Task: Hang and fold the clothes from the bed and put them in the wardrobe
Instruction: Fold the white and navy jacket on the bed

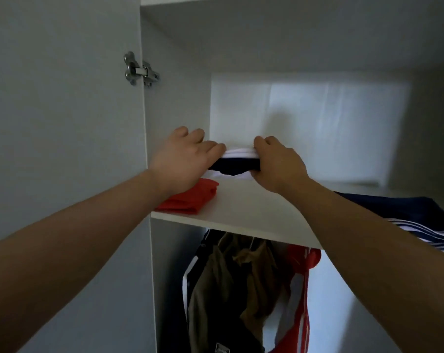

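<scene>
Bare forearms (75, 238), then left hand (182, 161) and right hand (277, 165), fingers clamped on folded navy-and-white garment (235, 164) between them, atop shelf (241, 210).

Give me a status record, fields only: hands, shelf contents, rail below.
left hand: holds folded stack, left end
right hand: holds folded stack, right end
folded stack: white and navy, over shelf
shelf left: red garment, folded, under left wrist
shelf right: navy striped garment
below: hanging clothes, olive, black, red

Bare shelf (254, 212) mid-front, red folded garment (190, 197) at left (beside side wall (175, 98)), navy striped garment (407, 207) crowding right
</scene>
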`<state>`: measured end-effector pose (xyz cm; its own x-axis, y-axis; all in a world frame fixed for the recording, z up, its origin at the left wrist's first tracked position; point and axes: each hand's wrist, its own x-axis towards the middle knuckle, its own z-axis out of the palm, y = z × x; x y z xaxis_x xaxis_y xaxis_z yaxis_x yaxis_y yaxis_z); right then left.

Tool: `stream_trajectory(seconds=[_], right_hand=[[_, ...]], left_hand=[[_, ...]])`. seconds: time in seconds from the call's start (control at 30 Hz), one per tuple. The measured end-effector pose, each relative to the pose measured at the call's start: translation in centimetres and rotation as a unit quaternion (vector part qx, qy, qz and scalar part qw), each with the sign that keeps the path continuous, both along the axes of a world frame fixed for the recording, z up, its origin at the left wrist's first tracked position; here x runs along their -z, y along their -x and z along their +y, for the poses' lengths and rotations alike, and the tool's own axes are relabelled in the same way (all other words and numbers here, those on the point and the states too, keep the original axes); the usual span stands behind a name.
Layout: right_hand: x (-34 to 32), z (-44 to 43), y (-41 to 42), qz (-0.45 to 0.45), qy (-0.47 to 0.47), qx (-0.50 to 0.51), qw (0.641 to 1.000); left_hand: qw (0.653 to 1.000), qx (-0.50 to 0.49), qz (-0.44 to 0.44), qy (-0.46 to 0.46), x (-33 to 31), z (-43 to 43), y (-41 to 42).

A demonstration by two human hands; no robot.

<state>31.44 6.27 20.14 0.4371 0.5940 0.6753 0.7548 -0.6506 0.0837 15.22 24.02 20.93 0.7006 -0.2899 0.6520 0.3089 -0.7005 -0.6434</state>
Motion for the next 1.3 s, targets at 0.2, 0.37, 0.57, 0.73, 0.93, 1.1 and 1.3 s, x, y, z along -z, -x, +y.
stream_trajectory(seconds=[0.2, 0.37, 0.57, 0.73, 0.93, 1.1, 1.3], right_hand=[[0.8, 9.0, -7.9, -0.012, -0.020, -0.099, 0.995], [1.7, 14.4, -11.8, -0.001, -0.062, -0.186, 0.981], [4.7, 18.5, -14.0, 0.086, -0.097, -0.239, 0.962], [7.2, 20.0, -15.7, 0.168, 0.118, -0.283, 0.937], [4.4, 19.7, -16.2, 0.130, 0.145, -0.205, 0.959], [2.6, 20.4, -15.9, 0.271, -0.089, -0.271, 0.919], [2.1, 23.7, -12.2, 0.295, 0.009, -0.347, 0.890]], left_hand=[[0.994, -0.056, -0.032, -0.085, 0.9, 2.7, -4.4], [0.983, -0.073, -0.035, -0.167, 1.5, 3.4, -6.8], [0.983, -0.119, 0.053, -0.130, 3.9, 2.9, -8.5], [0.901, -0.205, 0.190, 0.333, 5.1, 2.7, -10.4], [0.908, -0.158, -0.023, 0.387, 0.6, 5.7, -10.7], [0.814, -0.200, 0.030, 0.545, 0.8, 9.7, -10.7], [0.811, -0.220, 0.057, 0.539, 3.2, 11.4, -10.8]])
